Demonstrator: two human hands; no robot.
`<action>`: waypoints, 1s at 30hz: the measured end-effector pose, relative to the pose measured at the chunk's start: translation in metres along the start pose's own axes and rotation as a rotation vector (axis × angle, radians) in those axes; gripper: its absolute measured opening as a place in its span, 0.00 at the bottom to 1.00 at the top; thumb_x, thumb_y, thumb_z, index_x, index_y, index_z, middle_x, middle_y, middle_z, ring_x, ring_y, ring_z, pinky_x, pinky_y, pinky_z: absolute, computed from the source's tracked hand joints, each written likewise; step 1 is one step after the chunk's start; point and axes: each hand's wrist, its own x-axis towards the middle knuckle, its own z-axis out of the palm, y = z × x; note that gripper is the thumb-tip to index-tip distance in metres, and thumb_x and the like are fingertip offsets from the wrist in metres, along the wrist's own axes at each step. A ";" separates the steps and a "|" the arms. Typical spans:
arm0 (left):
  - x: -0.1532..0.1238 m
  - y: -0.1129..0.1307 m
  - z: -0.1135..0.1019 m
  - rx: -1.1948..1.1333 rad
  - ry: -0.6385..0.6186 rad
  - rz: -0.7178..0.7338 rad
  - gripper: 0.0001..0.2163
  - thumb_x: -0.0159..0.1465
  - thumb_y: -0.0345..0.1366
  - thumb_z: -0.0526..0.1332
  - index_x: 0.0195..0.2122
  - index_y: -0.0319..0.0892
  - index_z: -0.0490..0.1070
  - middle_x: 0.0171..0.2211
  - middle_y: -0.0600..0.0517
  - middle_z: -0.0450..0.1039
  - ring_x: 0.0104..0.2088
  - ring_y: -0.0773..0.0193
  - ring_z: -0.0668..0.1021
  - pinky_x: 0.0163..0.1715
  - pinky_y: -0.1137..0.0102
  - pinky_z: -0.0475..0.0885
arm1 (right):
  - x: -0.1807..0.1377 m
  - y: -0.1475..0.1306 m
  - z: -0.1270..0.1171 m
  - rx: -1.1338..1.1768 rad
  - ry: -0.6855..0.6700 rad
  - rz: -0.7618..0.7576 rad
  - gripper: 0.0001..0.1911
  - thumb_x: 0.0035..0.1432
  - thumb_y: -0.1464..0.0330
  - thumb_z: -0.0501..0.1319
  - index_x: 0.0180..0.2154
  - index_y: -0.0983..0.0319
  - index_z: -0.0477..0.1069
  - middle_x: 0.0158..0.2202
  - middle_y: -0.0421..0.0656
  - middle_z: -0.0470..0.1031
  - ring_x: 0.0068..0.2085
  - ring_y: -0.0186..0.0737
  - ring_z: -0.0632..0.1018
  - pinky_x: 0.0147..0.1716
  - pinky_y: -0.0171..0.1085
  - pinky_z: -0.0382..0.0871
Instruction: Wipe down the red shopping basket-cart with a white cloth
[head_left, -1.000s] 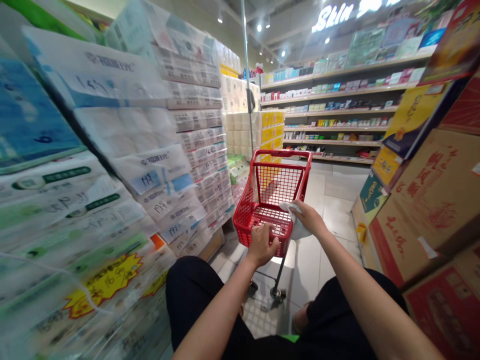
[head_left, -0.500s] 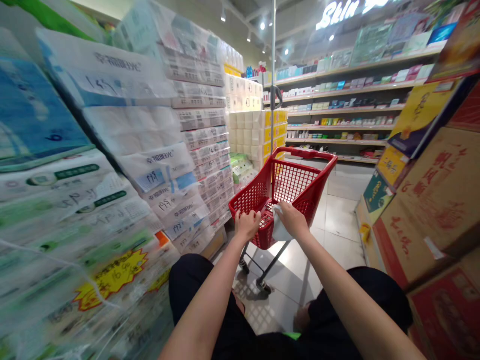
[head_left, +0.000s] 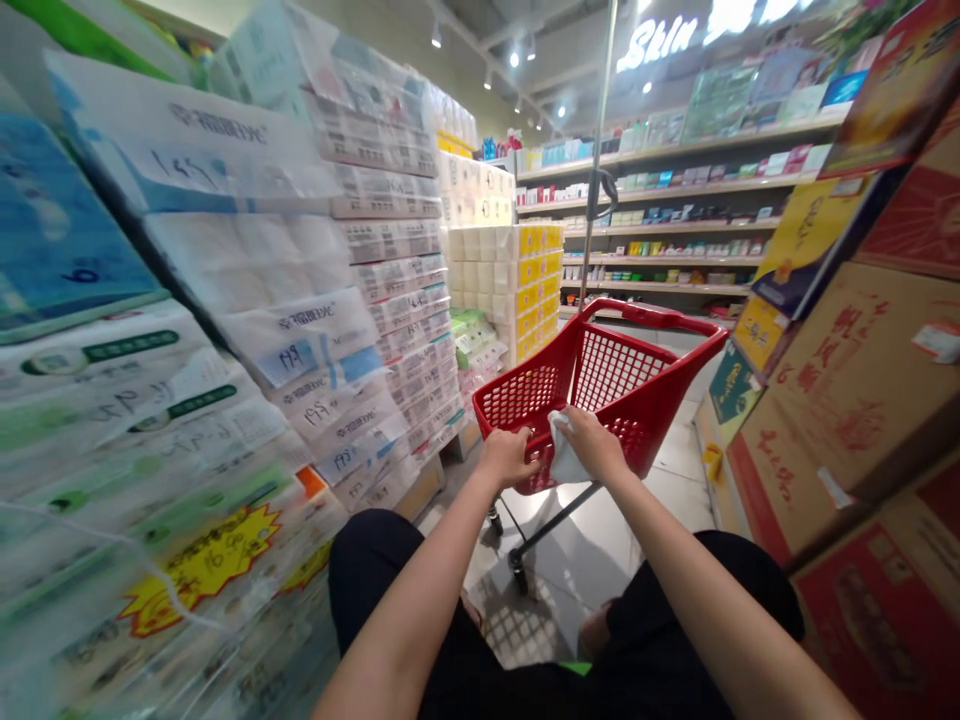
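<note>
Along the person's left stand tall stacks of wrapped paper goods [head_left: 394, 205]; the packs overlap too closely for a full count. One clear-wrapped pile there contains white rolls [head_left: 484, 285]. At the back, a shelving unit [head_left: 675, 149] shows at least five tiers carrying small boxes and bottles. On the right, two brown cartons [head_left: 892, 430] with red print are stacked one on the other; their contents cannot be determined.

One red shopping cart [head_left: 637, 400] stands on the tiled floor between the person's knees and the shelving, turned at an angle; two wheels [head_left: 519, 570] are clearly visible.

Two hands are at the basket's near rim. The left hand [head_left: 507, 458] is half curled at the corner; whether it grips cannot be determined. The right hand [head_left: 592, 442] is closed, pinching one white cloth [head_left: 568, 462] that drapes against the rim.
</note>
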 end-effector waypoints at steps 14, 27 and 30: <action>0.012 -0.006 0.016 -0.065 0.008 0.056 0.12 0.56 0.46 0.62 0.34 0.44 0.73 0.32 0.49 0.75 0.36 0.56 0.75 0.41 0.65 0.62 | -0.012 -0.010 0.005 -0.206 0.137 0.058 0.18 0.69 0.58 0.42 0.46 0.58 0.65 0.44 0.46 0.72 0.42 0.42 0.72 0.33 0.37 0.60; 0.008 -0.018 0.013 -0.143 0.032 0.053 0.12 0.55 0.48 0.64 0.29 0.44 0.72 0.29 0.51 0.74 0.34 0.60 0.73 0.38 0.68 0.62 | -0.011 0.022 -0.013 -0.317 0.159 -0.037 0.18 0.69 0.57 0.43 0.46 0.57 0.66 0.44 0.44 0.75 0.46 0.42 0.71 0.37 0.37 0.58; 0.007 -0.018 0.013 -0.172 0.047 0.043 0.14 0.55 0.49 0.64 0.27 0.44 0.72 0.28 0.51 0.74 0.33 0.60 0.73 0.38 0.69 0.61 | -0.003 0.060 -0.032 -0.338 0.161 0.006 0.17 0.68 0.57 0.45 0.47 0.56 0.67 0.45 0.44 0.74 0.48 0.44 0.70 0.38 0.38 0.59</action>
